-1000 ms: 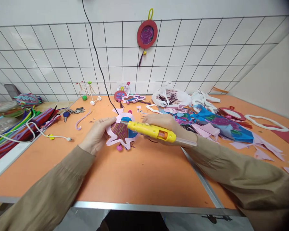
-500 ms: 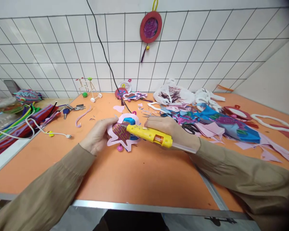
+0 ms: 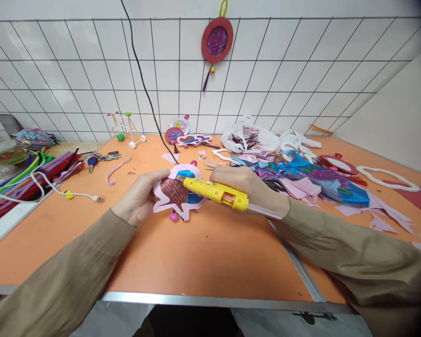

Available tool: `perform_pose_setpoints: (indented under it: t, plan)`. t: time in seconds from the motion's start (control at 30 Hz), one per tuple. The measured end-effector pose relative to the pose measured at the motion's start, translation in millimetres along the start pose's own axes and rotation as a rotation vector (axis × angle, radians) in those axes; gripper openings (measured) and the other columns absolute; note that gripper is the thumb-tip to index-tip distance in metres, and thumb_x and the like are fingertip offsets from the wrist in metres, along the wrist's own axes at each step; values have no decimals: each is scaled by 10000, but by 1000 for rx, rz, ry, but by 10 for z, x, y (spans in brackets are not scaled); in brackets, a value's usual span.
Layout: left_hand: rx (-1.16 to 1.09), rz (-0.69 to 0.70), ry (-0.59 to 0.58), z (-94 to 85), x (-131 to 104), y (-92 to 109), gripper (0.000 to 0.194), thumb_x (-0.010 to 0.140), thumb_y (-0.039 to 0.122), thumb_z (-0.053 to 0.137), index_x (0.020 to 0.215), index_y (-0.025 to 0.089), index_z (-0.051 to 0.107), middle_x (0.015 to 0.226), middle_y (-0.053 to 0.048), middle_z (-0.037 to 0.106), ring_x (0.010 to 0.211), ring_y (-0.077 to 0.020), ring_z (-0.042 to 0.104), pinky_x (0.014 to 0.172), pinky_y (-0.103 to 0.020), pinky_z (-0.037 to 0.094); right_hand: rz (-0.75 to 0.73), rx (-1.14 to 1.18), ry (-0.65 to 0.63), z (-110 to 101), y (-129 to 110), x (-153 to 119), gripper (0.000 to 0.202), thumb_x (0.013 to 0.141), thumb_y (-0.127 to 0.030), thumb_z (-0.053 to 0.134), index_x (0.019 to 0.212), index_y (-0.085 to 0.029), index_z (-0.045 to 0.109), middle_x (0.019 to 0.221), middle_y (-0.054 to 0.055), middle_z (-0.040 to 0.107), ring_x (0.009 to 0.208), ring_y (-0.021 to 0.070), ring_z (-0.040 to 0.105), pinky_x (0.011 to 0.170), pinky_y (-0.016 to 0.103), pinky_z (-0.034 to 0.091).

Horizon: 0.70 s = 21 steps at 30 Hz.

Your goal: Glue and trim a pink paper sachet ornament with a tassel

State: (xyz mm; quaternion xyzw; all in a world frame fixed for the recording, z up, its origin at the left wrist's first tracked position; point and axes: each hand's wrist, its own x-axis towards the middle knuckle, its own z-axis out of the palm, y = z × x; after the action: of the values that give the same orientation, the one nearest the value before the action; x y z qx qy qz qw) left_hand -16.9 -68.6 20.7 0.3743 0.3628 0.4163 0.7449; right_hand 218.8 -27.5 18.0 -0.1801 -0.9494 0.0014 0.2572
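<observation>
A fish-shaped craft piece (image 3: 174, 191) with a pale pink border and brown and blue fabric is pinched at its left edge by my left hand (image 3: 139, 196). My right hand (image 3: 247, 187) is wrapped round a yellow glue gun (image 3: 215, 193), with a clear glue stick poking out of its rear. The nozzle points left, over the upper part of the craft; whether it touches the fabric is unclear. A pink bell (image 3: 174, 216) shows at the craft's lower edge, and a pink loop (image 3: 194, 163) at its top.
Blue fabric (image 3: 337, 185) and pink scraps lie on the right of the orange table (image 3: 196, 267). Behind them sits a white plastic bag (image 3: 249, 135). Keys (image 3: 107, 157), a white cable (image 3: 80, 194) and colourful pipe cleaners are at the left. A black cord (image 3: 142, 75) hangs down behind the craft.
The whole view has shifted slightly, so most things appear a little further left. Both hands keep their holds, and the glue gun's nozzle stays over the craft's upper part.
</observation>
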Motion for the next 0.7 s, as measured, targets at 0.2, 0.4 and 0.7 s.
perform_pose_setpoints:
  t: [0.2,0.4,0.7]
  plan:
    - [102,32,30,24,-4,4,332,874,282,442,925,23,643,774,-233,718,626,-423,690,445,-459,496,25,-16,30,3,11,-3,153,869,-259,504,749,-165,520,663,11,510,580,121,450,554,242,312]
    - [133,9,-34,7,-4,-10,394,896,311,402,953,7,646,748,-241,712,641,-415,695,470,-434,493,18,-2,58,15,38,-4,201,881,-281,505,725,-156,526,647,-6,482,548,99,424,535,228,284]
    - [133,2,-39,-8,14,-10,424,900,315,399,933,-10,669,804,-267,721,675,-425,700,474,-426,499,8,-47,33,15,30,-4,163,873,-276,521,760,-164,553,677,-7,518,569,101,475,536,220,307]
